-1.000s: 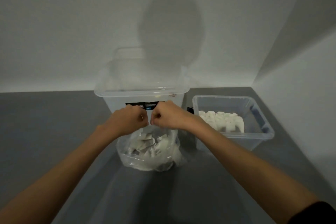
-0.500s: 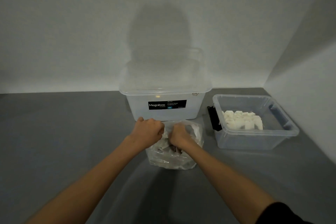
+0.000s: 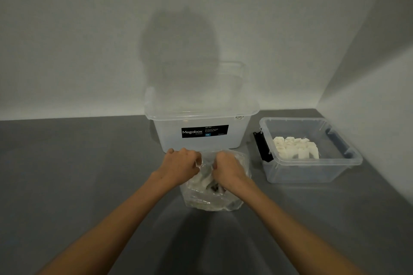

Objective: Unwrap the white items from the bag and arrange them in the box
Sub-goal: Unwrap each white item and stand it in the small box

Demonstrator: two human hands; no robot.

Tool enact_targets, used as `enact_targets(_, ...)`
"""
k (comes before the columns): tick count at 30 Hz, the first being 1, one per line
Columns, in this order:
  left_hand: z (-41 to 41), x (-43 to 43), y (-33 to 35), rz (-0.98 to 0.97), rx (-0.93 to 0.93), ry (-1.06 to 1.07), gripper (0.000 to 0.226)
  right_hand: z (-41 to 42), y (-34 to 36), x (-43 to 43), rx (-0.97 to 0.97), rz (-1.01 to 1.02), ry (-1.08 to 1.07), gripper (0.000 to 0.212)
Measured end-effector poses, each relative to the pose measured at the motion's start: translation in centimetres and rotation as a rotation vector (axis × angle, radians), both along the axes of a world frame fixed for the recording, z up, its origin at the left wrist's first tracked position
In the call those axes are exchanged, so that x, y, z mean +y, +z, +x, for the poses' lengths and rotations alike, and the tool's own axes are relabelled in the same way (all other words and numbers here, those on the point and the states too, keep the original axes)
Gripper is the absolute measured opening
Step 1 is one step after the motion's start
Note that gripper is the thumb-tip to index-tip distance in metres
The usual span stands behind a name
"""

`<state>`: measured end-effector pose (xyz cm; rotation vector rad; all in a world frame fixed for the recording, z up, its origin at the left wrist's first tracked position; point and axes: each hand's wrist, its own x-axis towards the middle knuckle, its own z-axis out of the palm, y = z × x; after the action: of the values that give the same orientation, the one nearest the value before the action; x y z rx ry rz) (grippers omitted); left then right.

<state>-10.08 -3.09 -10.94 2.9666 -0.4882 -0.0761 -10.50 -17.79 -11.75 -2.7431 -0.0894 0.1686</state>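
A clear plastic bag (image 3: 210,198) of wrapped white items sits on the grey surface in front of me. My left hand (image 3: 180,166) grips the left side of the bag's mouth with closed fingers. My right hand (image 3: 228,168) grips the right side, its fingers reaching down into the opening. To the right stands a small clear box (image 3: 312,169) with a black latch. Several unwrapped white items (image 3: 295,147) lie packed together in it. I cannot tell whether either hand holds an item inside the bag.
A larger translucent Megabox tub (image 3: 201,138) stands just behind the bag against the white back wall. A second wall (image 3: 380,107) closes the right side beyond the small box. The grey surface (image 3: 78,174) stretches out to the left.
My hands have come down from in front of the tub to the bag's mouth and moved slightly apart. My head has turned left, so the containers sit further right in view.
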Motion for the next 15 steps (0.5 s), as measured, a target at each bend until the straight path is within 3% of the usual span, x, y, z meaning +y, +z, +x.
enact_targets(5,0.7,0.3,0.0,-0.291,0.142,0.049,0.018,-0.7,2.3,-3.3,-0.085,0.219,-0.132,0.004)
enact_targets(10,-0.2,-0.9,2.2,-0.757,0.212,0.121,0.045,-1.7,3.4,-5.7,-0.068,0.725,-0.308,0.008)
enact_targets(15,-0.4,-2.0,2.5,-0.848,0.145,0.13,0.02,-2.4,3.1,-5.8,-0.005,1.042,-0.353,0.003)
